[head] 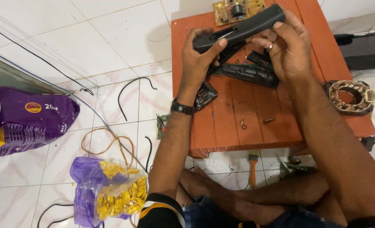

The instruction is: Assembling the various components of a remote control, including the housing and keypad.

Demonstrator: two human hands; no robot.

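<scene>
Informal home repair spot, worked on the floor; white glazed floor tiles (111, 38) strewn with loose black and tan wire offcuts (130, 90); low orange-red slatted wooden table (238, 126) as bench, carrying a tan printed circuit board (234, 10), a copper-wound round motor stator (351, 97), stray small screws (268, 120); orange-handled small brush (253, 169) beneath; purple printed plastic sack (31, 120) alongside.
</scene>
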